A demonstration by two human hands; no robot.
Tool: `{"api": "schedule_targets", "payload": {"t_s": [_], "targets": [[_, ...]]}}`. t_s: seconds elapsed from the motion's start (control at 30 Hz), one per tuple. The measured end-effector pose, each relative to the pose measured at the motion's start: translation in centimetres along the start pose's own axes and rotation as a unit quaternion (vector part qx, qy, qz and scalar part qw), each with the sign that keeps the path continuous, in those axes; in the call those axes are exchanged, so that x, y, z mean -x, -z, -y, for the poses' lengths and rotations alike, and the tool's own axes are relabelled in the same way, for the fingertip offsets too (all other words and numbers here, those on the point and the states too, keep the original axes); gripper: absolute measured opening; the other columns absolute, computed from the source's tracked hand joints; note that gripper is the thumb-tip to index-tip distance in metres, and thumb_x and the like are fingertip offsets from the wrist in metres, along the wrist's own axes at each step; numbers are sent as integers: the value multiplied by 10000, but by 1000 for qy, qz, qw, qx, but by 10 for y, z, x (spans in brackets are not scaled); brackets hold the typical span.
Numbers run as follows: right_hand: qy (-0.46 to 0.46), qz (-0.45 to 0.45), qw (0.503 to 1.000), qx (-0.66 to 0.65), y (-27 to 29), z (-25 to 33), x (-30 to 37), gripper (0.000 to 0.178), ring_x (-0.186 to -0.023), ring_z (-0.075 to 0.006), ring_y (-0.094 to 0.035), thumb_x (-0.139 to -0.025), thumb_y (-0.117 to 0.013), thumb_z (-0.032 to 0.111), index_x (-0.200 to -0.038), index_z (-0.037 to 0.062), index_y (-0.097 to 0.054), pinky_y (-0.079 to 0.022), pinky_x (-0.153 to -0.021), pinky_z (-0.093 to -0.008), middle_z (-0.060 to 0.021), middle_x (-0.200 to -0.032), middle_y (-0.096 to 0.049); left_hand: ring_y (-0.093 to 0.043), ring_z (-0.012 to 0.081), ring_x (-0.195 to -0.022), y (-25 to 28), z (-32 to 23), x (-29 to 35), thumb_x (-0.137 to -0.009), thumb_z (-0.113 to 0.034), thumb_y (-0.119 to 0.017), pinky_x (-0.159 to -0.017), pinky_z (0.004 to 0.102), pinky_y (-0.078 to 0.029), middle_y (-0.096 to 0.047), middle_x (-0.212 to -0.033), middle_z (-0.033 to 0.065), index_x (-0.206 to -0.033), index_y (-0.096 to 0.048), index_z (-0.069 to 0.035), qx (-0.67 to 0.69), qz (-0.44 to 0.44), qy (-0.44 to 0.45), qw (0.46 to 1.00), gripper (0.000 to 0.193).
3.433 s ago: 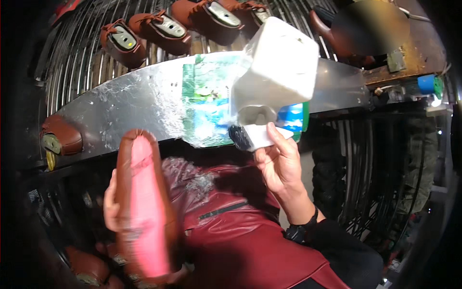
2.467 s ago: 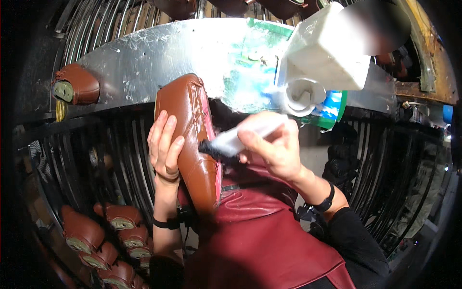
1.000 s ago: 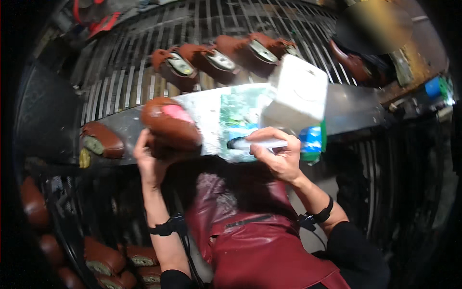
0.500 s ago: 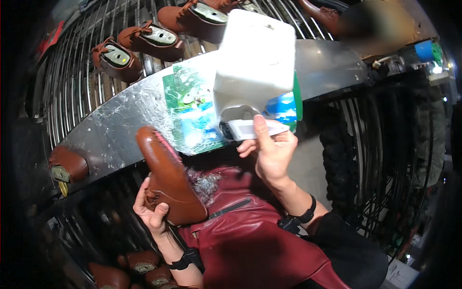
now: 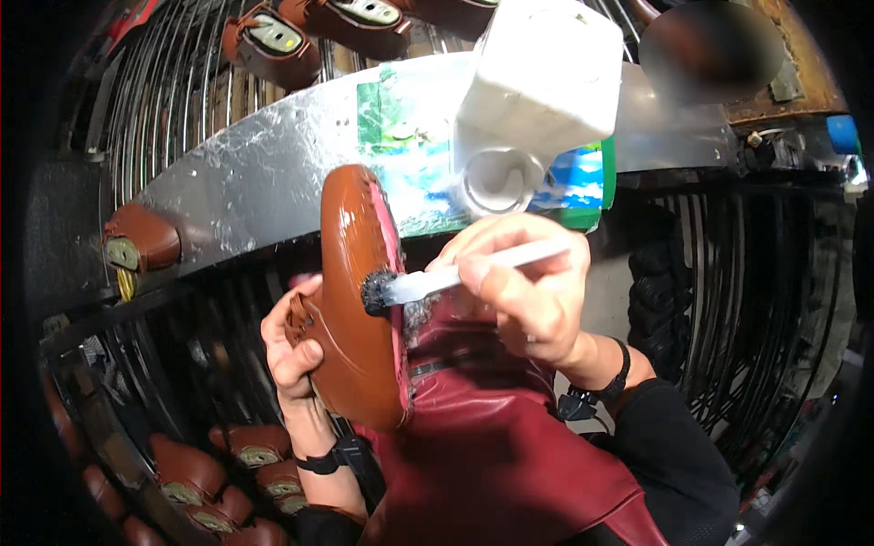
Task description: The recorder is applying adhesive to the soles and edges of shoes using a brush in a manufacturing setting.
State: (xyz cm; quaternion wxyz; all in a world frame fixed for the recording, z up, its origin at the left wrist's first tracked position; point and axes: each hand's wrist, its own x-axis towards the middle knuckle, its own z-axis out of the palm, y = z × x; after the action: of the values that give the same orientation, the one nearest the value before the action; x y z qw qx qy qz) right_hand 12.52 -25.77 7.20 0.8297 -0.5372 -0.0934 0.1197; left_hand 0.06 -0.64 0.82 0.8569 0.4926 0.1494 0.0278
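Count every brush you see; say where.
1: a white-handled brush, in the right hand, its dark bristles at the brown shoe in the left hand. Others may be hidden.

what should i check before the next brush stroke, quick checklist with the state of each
1. Left hand gripping the brown shoe: ok, it holds the laced side.
2. Right hand gripping the brush: ok, on its white handle.
3. Black bristles at the shoe: ok, they seem to touch the upper near the pink edge.
4. Bristles loaded enough: cannot tell.
5. White container with its opening toward the person: ok.
6. Metal bench free of residue: not ok, whitish streaks show.
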Motion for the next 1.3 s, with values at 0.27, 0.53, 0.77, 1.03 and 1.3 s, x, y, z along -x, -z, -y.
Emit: {"api": "schedule_targets", "payload": {"t_s": [0.27,0.53,0.77,1.03,1.3], "targets": [[52,168,979,100,-13,-8,58,123,-801,-262,-758,-830,-766,-46,-926,-98,-709,-611,-716,-358,-236,-914,-755,-651,325,-1280,5,-1,-11,-932,-282,-752,-1144,440,-481,-627,-1419,241,-1481,-476,134,15,9,-18,1000,743],[-116,128,981,91,-19,18,43,110,-776,-207,-713,-910,-702,21,-948,-82,-700,-595,-721,-349,-217,-936,-754,-717,248,-1133,0,-10,-15,-1024,-173,-638,-1030,387,-566,-699,-1293,164,-1388,-574,57,50,-20,-28,998,436],[137,236,951,142,-16,18,37,199,-793,-267,-747,-748,-772,-38,-928,-94,-709,-601,-714,-346,-216,-897,-747,-713,279,-1156,-4,-18,-11,-1096,-266,-519,-1059,448,-565,-680,-1329,191,-1423,-539,7,92,-18,7,996,426],[183,334,918,113,-12,33,-14,345,-926,-361,-759,-670,-645,-78,-1007,-146,-677,-624,-850,-449,-276,-956,-750,-713,210,-1035,-21,9,-2,-1069,-185,-575,-926,373,-586,-720,-1233,119,-1350,-629,43,-197,-117,-135,964,366],[14,134,991,14,-6,-20,-93,165,-662,-172,-725,-959,-766,97,-949,-68,-767,-585,-632,-300,-136,-812,-771,-606,243,-1319,-13,8,-23,-1080,-217,-548,-1161,418,-472,-640,-1404,198,-1447,-542,30,232,50,-61,970,442]]}}
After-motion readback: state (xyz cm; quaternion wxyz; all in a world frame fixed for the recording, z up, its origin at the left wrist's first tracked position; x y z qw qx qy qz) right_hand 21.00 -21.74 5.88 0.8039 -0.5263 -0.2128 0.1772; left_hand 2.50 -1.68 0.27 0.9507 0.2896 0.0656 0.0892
